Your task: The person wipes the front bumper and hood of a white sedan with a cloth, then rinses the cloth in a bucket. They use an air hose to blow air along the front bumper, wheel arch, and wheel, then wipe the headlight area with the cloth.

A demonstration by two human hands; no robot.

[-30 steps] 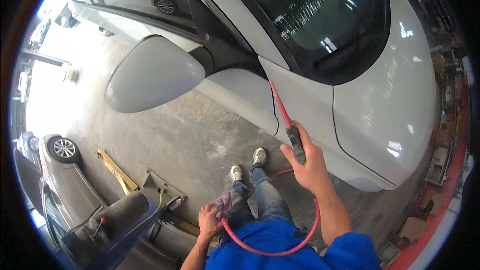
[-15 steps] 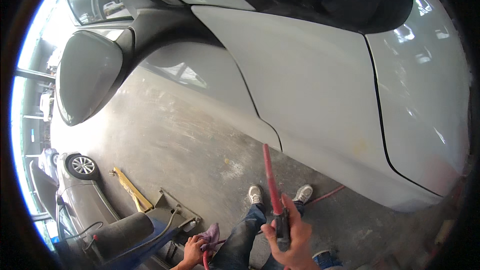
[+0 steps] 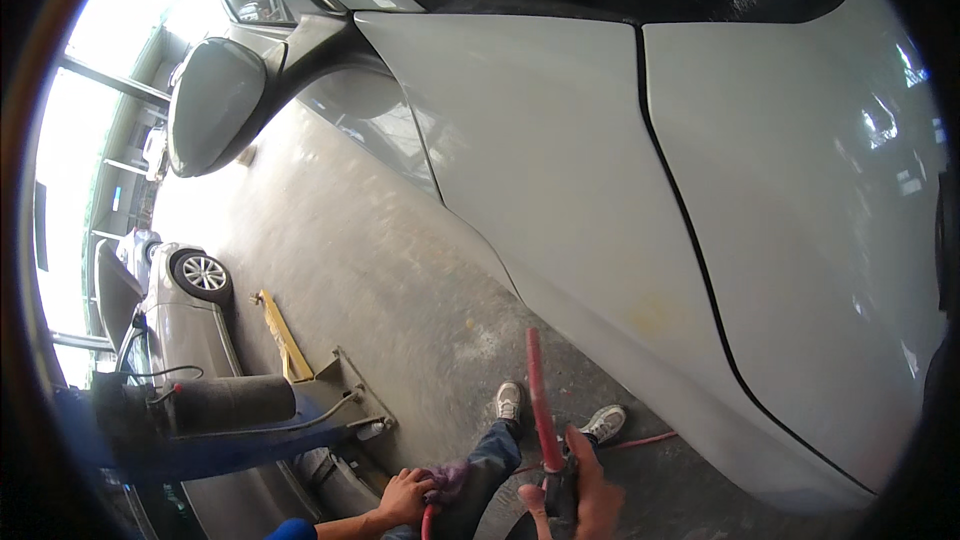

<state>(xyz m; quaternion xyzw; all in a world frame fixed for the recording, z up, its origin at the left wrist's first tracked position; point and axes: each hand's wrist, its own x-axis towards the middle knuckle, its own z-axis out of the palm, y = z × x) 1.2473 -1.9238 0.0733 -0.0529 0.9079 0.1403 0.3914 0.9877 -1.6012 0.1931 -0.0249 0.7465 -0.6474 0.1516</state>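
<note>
My right hand (image 3: 598, 492) is closed round the black grip of an air blow gun. The long red nozzle of the air blow gun (image 3: 543, 400) points up and away from me, its tip apart from the car as far as I can tell. My left hand (image 3: 405, 497) grips a bunched purple cloth (image 3: 450, 482), low in the view by my leg. A red hose (image 3: 428, 522) passes beside the cloth; I cannot tell whether that hand holds it too. Beyond both hands stands a pale grey car (image 3: 560, 140), with a yellowish patch (image 3: 655, 313) low on its side panel.
The car's side mirror (image 3: 215, 105) juts out at the upper left. At left are a blue lift post with a dark cylinder (image 3: 235, 403), a yellow bar (image 3: 284, 338) and another car (image 3: 190, 340). More red hose (image 3: 642, 441) lies on the concrete floor near my shoes.
My view has swung to the right along the car, so more of its right-hand panel shows. Both hands keep their grip and now appear slightly lower or further right in the view.
</note>
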